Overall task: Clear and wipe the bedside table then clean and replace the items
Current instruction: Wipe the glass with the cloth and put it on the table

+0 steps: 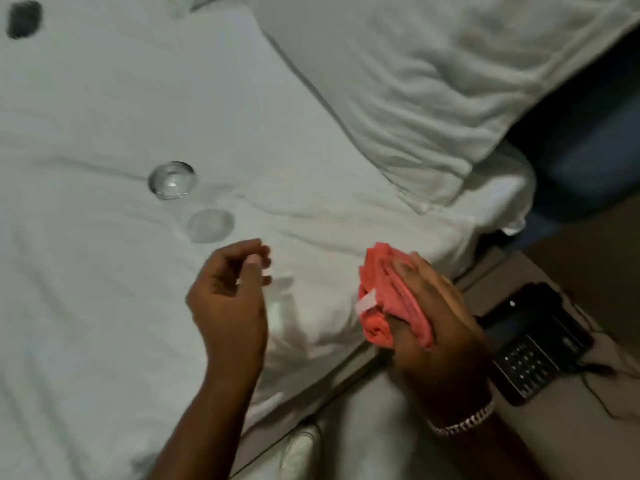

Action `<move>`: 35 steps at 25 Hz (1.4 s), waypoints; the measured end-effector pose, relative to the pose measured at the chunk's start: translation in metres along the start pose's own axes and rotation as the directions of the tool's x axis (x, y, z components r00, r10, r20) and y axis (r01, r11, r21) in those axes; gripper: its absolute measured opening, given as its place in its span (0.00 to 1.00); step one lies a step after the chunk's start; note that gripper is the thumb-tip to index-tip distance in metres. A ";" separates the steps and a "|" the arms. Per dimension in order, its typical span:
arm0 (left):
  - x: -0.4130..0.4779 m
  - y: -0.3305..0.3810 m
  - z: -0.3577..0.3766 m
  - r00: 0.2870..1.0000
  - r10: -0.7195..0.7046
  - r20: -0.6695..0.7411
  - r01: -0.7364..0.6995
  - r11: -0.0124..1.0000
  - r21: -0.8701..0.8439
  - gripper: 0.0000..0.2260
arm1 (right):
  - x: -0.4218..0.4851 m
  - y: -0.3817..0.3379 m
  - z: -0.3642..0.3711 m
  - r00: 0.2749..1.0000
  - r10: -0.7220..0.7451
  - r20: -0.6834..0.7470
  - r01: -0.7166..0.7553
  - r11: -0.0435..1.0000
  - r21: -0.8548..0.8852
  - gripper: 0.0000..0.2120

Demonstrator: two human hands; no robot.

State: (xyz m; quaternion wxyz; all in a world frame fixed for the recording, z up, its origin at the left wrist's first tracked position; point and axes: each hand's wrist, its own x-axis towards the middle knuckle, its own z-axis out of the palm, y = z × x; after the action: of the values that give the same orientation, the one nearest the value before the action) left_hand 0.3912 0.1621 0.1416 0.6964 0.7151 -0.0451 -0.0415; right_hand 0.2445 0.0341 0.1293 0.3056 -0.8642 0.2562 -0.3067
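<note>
My right hand [433, 317] is shut on a bunched coral-pink cloth [381, 289], held over the bed's edge beside the bedside table [568, 434]. My left hand [230, 299] hovers over the white bed sheet [86, 271] with its fingers curled. A faint clear glass [280, 306] stands right at those fingertips; blur hides whether the hand grips it. Two more clear glasses rest on the sheet beyond the hand, one nearer [210, 225] and one farther left [172, 180].
A black desk phone [533, 344] with a keypad and cord lies on the bedside table at the right. A white pillow [415, 81] fills the top of the bed, against a dark blue headboard [588, 140]. A dark blurred object [24, 19] lies on the sheet at top left.
</note>
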 end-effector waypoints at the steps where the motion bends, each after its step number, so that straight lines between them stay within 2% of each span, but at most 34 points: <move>1: 0.017 -0.006 -0.014 0.996 0.014 -0.087 -0.013 1.000 0.005 0.06 | 0.011 -0.014 0.018 0.999 -0.032 -0.012 0.033 0.999 0.034 0.27; 4: 0.061 -0.027 -0.042 0.952 0.081 -0.294 -0.048 0.992 0.117 0.10 | 0.036 -0.040 0.069 0.989 -0.133 -0.060 0.138 0.985 0.101 0.32; 7: 0.095 -0.048 -0.043 0.974 0.135 -0.184 -0.081 0.958 0.275 0.28 | 0.047 -0.048 0.098 0.987 -0.148 -0.057 0.155 0.976 0.155 0.31; 9: 0.112 -0.060 -0.040 0.983 0.163 -0.085 -0.129 0.942 0.310 0.33 | 0.049 -0.049 0.105 0.992 -0.115 -0.045 0.121 0.975 0.185 0.28; 11: 0.121 -0.069 -0.034 0.978 0.204 -0.033 -0.187 0.941 0.281 0.31 | 0.050 -0.049 0.102 0.997 -0.068 -0.044 0.076 0.975 0.210 0.28; 15: 0.133 -0.071 -0.018 0.966 0.258 -0.032 -0.240 0.933 0.269 0.29 | 0.045 -0.041 0.077 0.997 0.010 -0.081 0.015 0.955 0.297 0.30; 17: 0.137 -0.067 -0.013 0.966 0.256 -0.024 -0.243 0.941 0.236 0.25 | 0.040 -0.034 0.061 0.996 0.037 -0.086 -0.008 0.947 0.320 0.29; 19: 0.121 -0.054 0.003 0.971 0.222 0.082 -0.232 0.963 0.139 0.19 | 0.033 -0.025 0.039 0.991 0.083 -0.104 -0.044 0.942 0.333 0.27; 21: 0.088 -0.040 0.026 0.949 0.184 0.255 -0.199 0.979 0.034 0.17 | 0.024 -0.016 0.015 0.984 0.123 -0.130 -0.068 0.929 0.364 0.26; 23: 0.042 -0.027 0.052 0.888 0.124 0.444 -0.087 0.991 -0.103 0.21 | 0.014 -0.007 -0.011 0.975 0.139 -0.176 -0.064 0.925 0.373 0.25; 25: -0.011 -0.019 0.082 0.777 0.050 0.628 0.125 0.965 -0.231 0.32 | 0.002 0.005 -0.043 0.962 0.145 -0.230 -0.065 0.944 0.324 0.24; 26: -0.040 -0.014 0.097 0.714 0.022 0.700 0.228 0.938 -0.262 0.33 | -0.007 0.012 -0.060 0.960 0.147 -0.237 -0.075 0.955 0.287 0.25; 27: -0.067 -0.009 0.110 0.660 -0.001 0.751 0.319 0.906 -0.279 0.32 | -0.016 0.018 -0.075 0.964 0.150 -0.220 -0.094 0.965 0.244 0.27; 29: -0.126 -0.005 0.137 0.603 -0.038 0.797 0.433 0.855 -0.286 0.25 | -0.042 0.032 -0.106 0.974 0.160 -0.161 -0.141 0.982 0.126 0.32; 30: -0.153 -0.008 0.146 0.584 -0.066 0.809 0.462 0.847 -0.264 0.22 | -0.056 0.040 -0.118 0.973 0.170 -0.159 -0.163 0.985 0.058 0.33; 32: -0.210 -0.015 0.163 0.494 -0.170 0.853 0.568 0.806 -0.168 0.22 | -0.086 0.061 -0.148 0.948 0.225 -0.226 -0.236 0.972 -0.022 0.30; 34: -0.262 -0.022 0.179 0.330 -0.334 0.883 0.735 0.677 -0.019 0.19 | -0.115 0.085 -0.185 0.875 0.373 -0.308 -0.368 0.927 0.075 0.27; 35: -0.283 -0.027 0.185 0.240 -0.355 0.903 0.781 0.623 0.037 0.19 | -0.126 0.096 -0.201 0.827 0.463 -0.318 -0.425 0.886 0.186 0.26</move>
State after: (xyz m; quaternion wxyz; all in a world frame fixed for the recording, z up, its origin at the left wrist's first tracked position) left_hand 0.0884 0.0138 0.1090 0.6452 0.3860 -0.0970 -0.6522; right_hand -0.0038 -0.0263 0.1420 0.3632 -0.6936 0.4840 -0.3908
